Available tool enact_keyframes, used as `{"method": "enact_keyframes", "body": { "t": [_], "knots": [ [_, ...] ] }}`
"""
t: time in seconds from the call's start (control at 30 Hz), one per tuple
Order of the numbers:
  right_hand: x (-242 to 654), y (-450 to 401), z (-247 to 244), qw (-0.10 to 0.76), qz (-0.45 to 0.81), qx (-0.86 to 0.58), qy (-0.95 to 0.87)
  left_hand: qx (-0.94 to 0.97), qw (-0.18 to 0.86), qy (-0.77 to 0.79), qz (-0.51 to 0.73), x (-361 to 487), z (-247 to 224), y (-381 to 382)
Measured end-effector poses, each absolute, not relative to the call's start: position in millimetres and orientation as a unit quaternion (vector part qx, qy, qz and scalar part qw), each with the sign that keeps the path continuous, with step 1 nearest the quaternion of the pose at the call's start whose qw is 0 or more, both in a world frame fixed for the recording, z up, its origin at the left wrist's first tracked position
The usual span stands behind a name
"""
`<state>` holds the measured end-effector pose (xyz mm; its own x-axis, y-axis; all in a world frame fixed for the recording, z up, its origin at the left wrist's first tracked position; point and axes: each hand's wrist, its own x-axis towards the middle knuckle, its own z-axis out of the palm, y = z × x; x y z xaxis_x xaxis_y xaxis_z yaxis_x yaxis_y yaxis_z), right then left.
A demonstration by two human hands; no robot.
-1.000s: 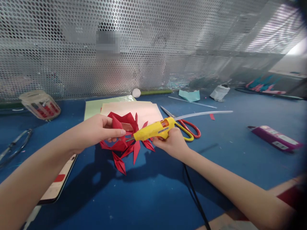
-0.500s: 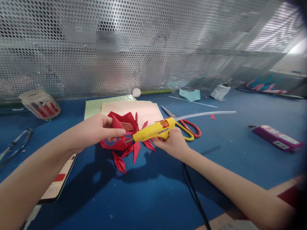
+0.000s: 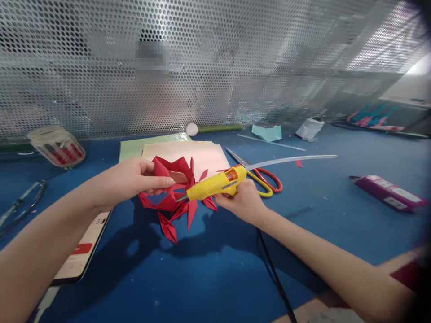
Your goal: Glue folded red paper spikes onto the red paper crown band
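Folded red paper (image 3: 168, 204) with several pointed, leaf-like parts sits above the blue table, just left of centre. My left hand (image 3: 136, 179) pinches its upper left part between thumb and fingers. My right hand (image 3: 245, 199) is wrapped round the handle of a yellow hot glue gun (image 3: 215, 184). The metal nozzle points left and sits at the red paper, close to my left thumb; whether it touches cannot be made out. A long clear glue stick (image 3: 289, 159) sticks out of the gun's back, and a black cord hangs below.
Behind the gun lie scissors (image 3: 264, 179) with red and yellow handles and pale paper sheets (image 3: 202, 152). A phone (image 3: 84, 251) lies under my left forearm. A jar (image 3: 57, 146) stands far left, a purple tool (image 3: 387, 193) right. A perforated metal screen (image 3: 215, 67) closes the back.
My left hand has shifted slightly left and up, still pinching the paper. The nozzle sits slightly lower against the red paper, and the glue stick's far end has moved a little right.
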<state>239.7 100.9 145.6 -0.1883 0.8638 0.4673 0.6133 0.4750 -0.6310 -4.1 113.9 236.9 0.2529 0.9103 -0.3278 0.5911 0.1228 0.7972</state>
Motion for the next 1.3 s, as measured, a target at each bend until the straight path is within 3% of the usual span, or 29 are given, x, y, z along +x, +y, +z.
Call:
{"method": "enact_keyframes", "body": {
  "t": [1.3],
  "knots": [
    [238.0,99.1,146.6,0.417,0.180,-0.457,-0.765,0.675,0.479,0.540,0.156,-2.2,239.1,112.2]
  ]
}}
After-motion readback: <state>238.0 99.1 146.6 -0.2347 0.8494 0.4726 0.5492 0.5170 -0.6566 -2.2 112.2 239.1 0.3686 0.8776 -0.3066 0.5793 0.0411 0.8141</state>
